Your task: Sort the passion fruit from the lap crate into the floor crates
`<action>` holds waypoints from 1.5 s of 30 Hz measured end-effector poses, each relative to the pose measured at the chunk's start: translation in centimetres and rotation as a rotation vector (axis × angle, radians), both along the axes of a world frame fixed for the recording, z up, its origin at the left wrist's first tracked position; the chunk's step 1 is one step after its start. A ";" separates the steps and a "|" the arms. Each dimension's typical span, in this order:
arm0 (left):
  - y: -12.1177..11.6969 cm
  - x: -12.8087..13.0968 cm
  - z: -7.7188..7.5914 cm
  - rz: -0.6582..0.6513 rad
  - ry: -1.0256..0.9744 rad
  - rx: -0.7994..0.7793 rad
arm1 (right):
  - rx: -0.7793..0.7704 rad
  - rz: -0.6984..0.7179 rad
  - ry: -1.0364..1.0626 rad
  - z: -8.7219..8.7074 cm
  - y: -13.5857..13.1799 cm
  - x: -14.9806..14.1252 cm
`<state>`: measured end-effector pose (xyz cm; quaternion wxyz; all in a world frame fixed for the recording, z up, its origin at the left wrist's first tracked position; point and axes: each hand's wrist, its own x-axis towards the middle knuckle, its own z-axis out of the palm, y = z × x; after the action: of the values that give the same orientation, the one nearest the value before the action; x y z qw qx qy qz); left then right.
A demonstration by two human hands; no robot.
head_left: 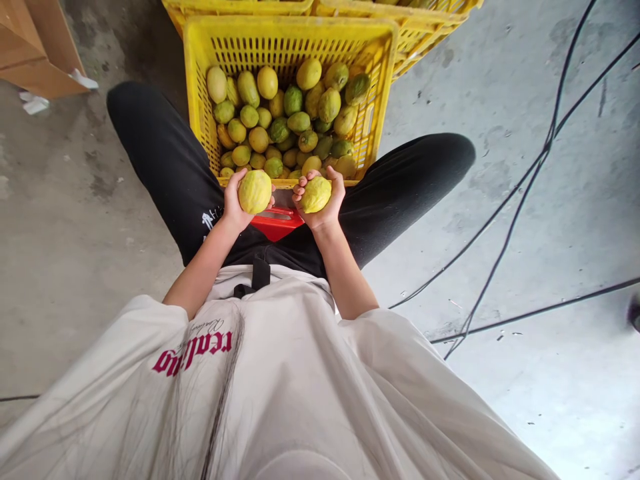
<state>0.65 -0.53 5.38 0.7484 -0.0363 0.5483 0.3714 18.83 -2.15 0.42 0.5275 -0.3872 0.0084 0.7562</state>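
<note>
A round yellow fruit (255,192) is cradled in the left hand (236,200), and a pointed yellow fruit (317,195) is held in the right hand (333,203), both palms turned up. Each hand is clamped around its own fruit, and the two fruits are held apart, side by side, near the front rim of a yellow crate (291,27). The crate is filled with a pile of green and yellow fruits (293,123) and is framed by knees in black trousers (415,193). A red plastic object (276,228) is partly seen below the hands. More yellow crates (415,37) are placed beyond the first. A white shirt (290,373) is worn, marked with dark pink lettering. Black cables (515,220) are strewn across the grey floor (435,280) at right; a cardboard box (37,47) is seen at upper left.
</note>
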 end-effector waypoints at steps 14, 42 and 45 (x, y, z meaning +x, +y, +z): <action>-0.1 -0.3 -0.4 0.128 -0.027 0.097 | -0.084 -0.135 0.034 1.0 -0.1 -0.7; -0.4 -0.9 -0.8 0.052 -0.106 0.089 | -0.065 -0.147 0.095 1.6 0.0 -0.9; -0.5 -0.7 -0.5 0.002 -0.127 0.084 | -0.064 -0.081 0.053 1.8 -0.1 -1.2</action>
<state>-0.04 -1.00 4.86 0.7823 -0.0290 0.4837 0.3915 17.63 -2.27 2.22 0.5447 -0.3829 0.0623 0.7435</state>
